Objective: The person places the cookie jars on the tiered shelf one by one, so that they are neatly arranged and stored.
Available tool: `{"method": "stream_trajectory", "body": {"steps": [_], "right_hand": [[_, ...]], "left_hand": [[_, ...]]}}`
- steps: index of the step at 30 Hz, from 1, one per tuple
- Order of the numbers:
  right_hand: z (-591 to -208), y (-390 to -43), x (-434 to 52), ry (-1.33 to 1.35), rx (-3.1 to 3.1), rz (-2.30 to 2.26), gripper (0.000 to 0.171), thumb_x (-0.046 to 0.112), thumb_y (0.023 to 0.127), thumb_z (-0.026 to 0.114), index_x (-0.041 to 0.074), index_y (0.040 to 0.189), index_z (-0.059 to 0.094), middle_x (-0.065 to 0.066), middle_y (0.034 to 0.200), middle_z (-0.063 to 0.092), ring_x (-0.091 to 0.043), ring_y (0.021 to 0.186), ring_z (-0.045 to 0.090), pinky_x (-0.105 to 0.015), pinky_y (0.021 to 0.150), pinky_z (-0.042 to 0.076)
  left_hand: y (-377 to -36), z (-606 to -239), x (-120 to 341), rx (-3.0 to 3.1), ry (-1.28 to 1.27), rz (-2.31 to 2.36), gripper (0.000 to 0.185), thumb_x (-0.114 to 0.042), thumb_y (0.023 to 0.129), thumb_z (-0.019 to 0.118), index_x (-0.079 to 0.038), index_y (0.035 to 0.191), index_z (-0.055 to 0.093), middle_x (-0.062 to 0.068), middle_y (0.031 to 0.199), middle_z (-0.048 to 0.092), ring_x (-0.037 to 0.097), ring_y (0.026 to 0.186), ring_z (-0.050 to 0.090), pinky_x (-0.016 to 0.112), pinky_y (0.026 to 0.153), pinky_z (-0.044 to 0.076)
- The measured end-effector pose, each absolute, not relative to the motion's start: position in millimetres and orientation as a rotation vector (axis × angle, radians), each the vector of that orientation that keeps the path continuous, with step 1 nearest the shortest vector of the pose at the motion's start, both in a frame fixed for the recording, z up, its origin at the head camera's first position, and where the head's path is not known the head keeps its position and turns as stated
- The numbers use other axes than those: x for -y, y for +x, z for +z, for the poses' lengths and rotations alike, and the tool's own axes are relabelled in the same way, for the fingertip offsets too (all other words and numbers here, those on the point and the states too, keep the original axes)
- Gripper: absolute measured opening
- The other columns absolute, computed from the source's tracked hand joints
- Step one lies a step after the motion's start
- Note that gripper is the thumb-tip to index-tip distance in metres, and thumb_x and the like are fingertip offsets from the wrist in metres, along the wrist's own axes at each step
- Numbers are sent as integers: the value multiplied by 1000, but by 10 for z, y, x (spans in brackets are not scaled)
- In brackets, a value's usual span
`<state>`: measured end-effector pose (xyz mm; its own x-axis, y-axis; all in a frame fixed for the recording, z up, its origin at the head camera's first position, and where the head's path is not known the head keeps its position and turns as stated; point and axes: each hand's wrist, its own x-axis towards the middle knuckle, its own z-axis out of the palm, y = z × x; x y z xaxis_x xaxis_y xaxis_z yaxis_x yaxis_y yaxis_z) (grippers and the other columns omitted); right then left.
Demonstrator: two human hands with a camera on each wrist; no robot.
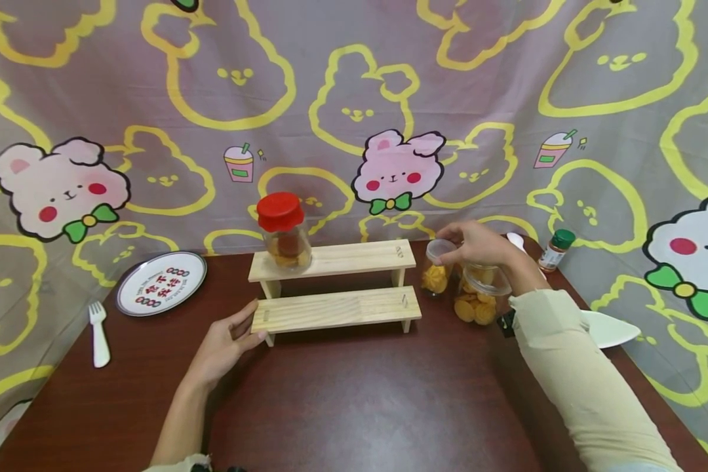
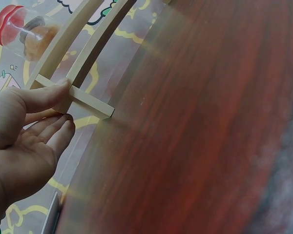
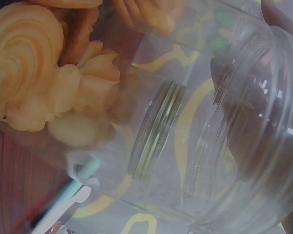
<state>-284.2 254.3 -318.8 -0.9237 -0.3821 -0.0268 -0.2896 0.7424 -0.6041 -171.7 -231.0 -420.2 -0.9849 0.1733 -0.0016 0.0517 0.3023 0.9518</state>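
My left hand [image 1: 221, 344] pinches the left end of the lower step of a two-tier wooden rack [image 1: 336, 309], thumb above and fingers below in the left wrist view. At the rack's right, my right hand [image 1: 478, 246] holds a small clear jar [image 1: 434, 280] by its lid from above; yellow-orange cookies are inside. Beside it, under the right wrist, stands a wider clear jar [image 1: 476, 305] of round cookies. That wider jar's cookies [image 3: 27, 58] fill much of the right wrist view, partly hiding the hand. A red-lidded jar [image 1: 286, 239] stands on the upper step.
On the left lie a white plate [image 1: 160, 285] with red lettering and a white fork [image 1: 99, 341]. To the right are a green-capped spice bottle [image 1: 556, 250], a white spoon [image 1: 516, 241] and a white dish [image 1: 610, 329]. A patterned curtain [image 1: 330, 98] hangs behind the table.
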Motion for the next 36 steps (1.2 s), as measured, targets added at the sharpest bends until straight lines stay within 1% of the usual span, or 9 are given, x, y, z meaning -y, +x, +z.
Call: {"method": "stream_trajectory", "body": {"steps": [7,12,16,19,21,24,26,31,36], "right_hand": [[-3214,-2822,-2561,-526,-2808,-938,66,36,85,84,-3,133,62,-18,125,66,-31,105,62,-48,89,55],[-3216,-2792,-2568,-503,-2811,-976,62,34,86,83,0,134,63,-14,124,67,-29,104,62,-44,87,55],[-3196,-2755,-2586,-513,-2827,-1023,60,33,87,82,1,134,63,-15,123,67,-30,103,62,-41,83,55],[-3166,-2725,-2602,-516,-2836,-1096,61,34,89,80,-1,136,61,-19,127,65,-32,106,61,-41,83,55],[-3143,-2711,-2610,-527,-2846,-1146,62,35,90,79,-1,137,61,-21,131,62,-34,110,61,-43,85,55],[-3116,-2700,-2609,-536,-2869,-1209,61,34,90,79,0,137,61,-21,134,61,-35,114,59,-45,87,55],[-3105,-2697,-2604,-541,-2882,-1243,61,32,89,80,0,137,61,-20,134,61,-35,115,59,-42,86,55],[-3083,-2670,-2589,-568,-2878,-1352,60,28,88,81,-1,137,61,-20,132,63,-34,107,65,-26,75,56],[-3087,-2654,-2566,-548,-2915,-1459,55,28,88,81,2,133,66,-18,124,67,-27,97,69,-22,70,56]], "left_hand": [[-1715,-4187,2314,-2459,213,1771,71,-4,94,71,8,153,34,20,161,29,31,146,29,15,104,38],[-1713,-4186,2316,-2448,223,1785,71,-4,94,71,9,153,33,20,161,29,33,146,29,14,104,37],[-1709,-4191,2318,-2449,218,1780,71,-5,94,71,8,153,34,20,161,29,32,146,29,14,103,38],[-1706,-4190,2316,-2450,213,1781,71,-5,94,72,8,153,35,19,161,29,31,146,29,14,103,38],[-1709,-4190,2317,-2449,215,1783,70,-4,94,71,8,153,35,19,161,29,31,146,29,14,104,38],[-1710,-4183,2316,-2449,218,1788,70,-3,94,71,8,153,34,19,161,29,31,146,29,14,104,37],[-1712,-4180,2315,-2449,218,1788,70,-3,94,71,8,153,34,20,161,29,30,146,29,14,104,37],[-1712,-4179,2312,-2447,223,1789,70,-2,94,71,9,153,34,20,161,29,30,146,29,14,104,37],[-1714,-4197,2320,-2445,230,1789,70,-3,94,71,9,153,33,20,161,29,31,146,29,14,104,37]]}}
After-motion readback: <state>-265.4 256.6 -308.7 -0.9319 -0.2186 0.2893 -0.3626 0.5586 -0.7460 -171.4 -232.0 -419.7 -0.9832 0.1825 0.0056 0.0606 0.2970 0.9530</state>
